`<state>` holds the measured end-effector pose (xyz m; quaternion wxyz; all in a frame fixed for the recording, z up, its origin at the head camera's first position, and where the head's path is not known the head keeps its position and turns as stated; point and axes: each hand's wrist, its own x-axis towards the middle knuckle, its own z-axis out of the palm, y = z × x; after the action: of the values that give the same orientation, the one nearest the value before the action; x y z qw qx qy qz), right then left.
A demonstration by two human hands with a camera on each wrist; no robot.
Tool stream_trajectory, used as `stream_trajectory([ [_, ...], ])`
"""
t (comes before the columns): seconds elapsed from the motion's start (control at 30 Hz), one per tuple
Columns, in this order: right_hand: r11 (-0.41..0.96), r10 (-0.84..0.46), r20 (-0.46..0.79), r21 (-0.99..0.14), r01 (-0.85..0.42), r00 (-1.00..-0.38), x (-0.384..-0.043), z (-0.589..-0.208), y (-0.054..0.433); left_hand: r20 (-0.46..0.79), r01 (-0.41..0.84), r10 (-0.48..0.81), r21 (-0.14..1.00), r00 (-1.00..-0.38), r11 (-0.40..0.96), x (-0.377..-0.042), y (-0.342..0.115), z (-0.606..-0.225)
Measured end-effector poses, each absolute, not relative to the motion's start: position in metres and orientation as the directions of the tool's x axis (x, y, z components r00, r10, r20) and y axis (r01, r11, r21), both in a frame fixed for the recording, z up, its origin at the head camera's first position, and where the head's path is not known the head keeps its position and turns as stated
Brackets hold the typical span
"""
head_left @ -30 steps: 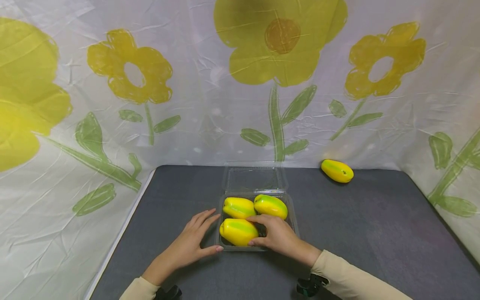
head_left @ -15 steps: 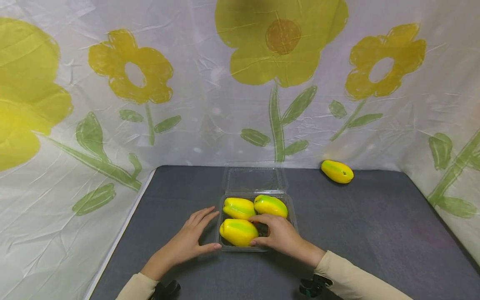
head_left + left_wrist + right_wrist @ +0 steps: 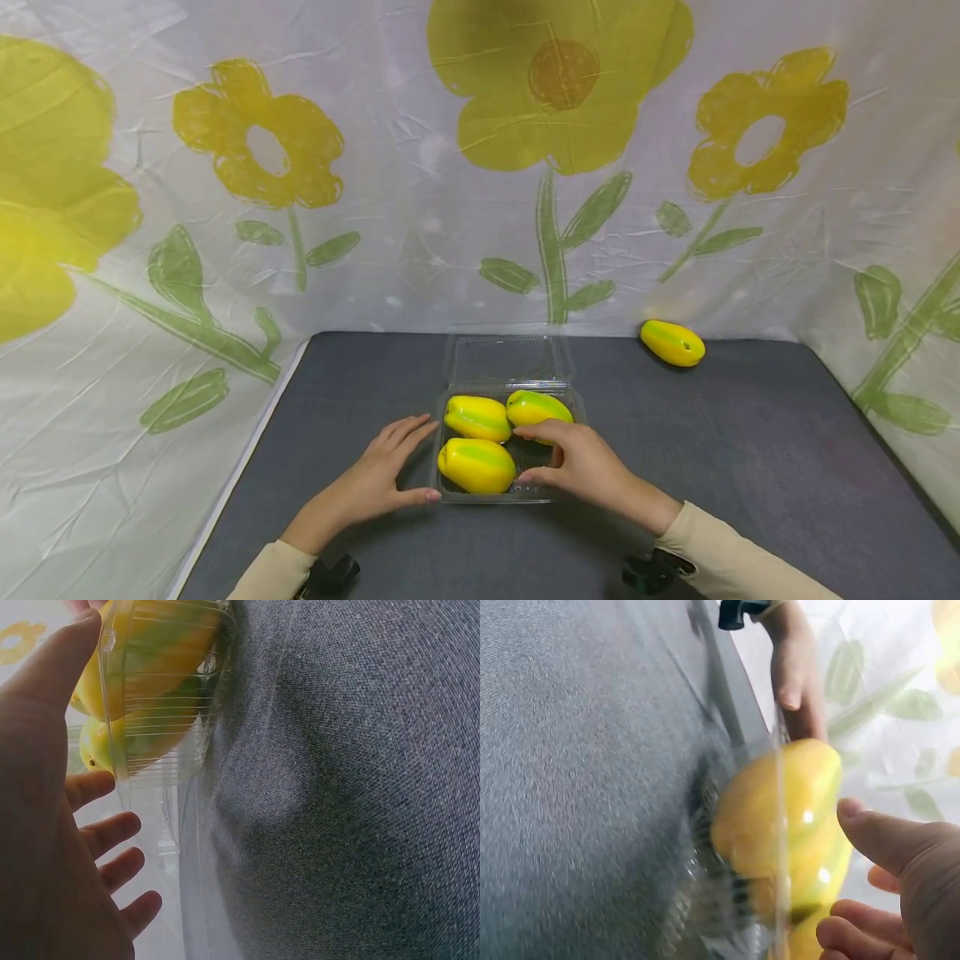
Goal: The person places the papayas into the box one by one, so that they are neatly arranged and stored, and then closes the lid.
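Note:
A clear hinged plastic box [image 3: 495,499] stands on the dark table with its lid [image 3: 510,358] tipped back. In it lie three papaya-like yellow fruits with green streaks: the front one [image 3: 477,466], the back left one [image 3: 477,418] and the back right one [image 3: 537,406]. My left hand [image 3: 375,479] is spread at the box's left side, thumb and fingertips at the rim; whether they touch cannot be told. Over the box's right part is my right hand [image 3: 588,467], fingers loosely bent, holding nothing; its thumb is just right of the front fruit [image 3: 802,802]. That hand partly hides the back right fruit.
A further yellow fruit [image 3: 672,343] lies at the table's back right edge. Dark grey cloth covers the table [image 3: 735,467]. Behind it hangs a white curtain [image 3: 405,208] printed with yellow flowers.
My right hand has let go of the front fruit and drawn back a little to the right. The fruit stays in the box's front left. My left hand has hardly moved.

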<state>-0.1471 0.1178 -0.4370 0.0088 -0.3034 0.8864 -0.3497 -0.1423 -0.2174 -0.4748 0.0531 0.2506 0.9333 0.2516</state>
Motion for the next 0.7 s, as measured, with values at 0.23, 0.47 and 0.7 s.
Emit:
stream_trajectory([
  [0.23,0.595,-0.508,0.232,-0.602,-0.533,-0.830,-0.150,-0.429,0.138,0.025,0.441,0.495,0.495,-0.868,0.749,-0.142,-0.217,-0.476],
  [0.47,0.648,-0.433,0.260,-0.575,-0.499,-0.863,-0.158,-0.422,0.163,0.024,0.434,0.494,0.514,-0.869,0.740,-0.141,-0.216,-0.474],
  [0.7,0.727,-0.351,0.291,-0.514,-0.455,-0.890,-0.172,-0.421,0.194,0.024,0.438,0.498,0.513,-0.867,0.738,-0.140,-0.215,-0.475],
])
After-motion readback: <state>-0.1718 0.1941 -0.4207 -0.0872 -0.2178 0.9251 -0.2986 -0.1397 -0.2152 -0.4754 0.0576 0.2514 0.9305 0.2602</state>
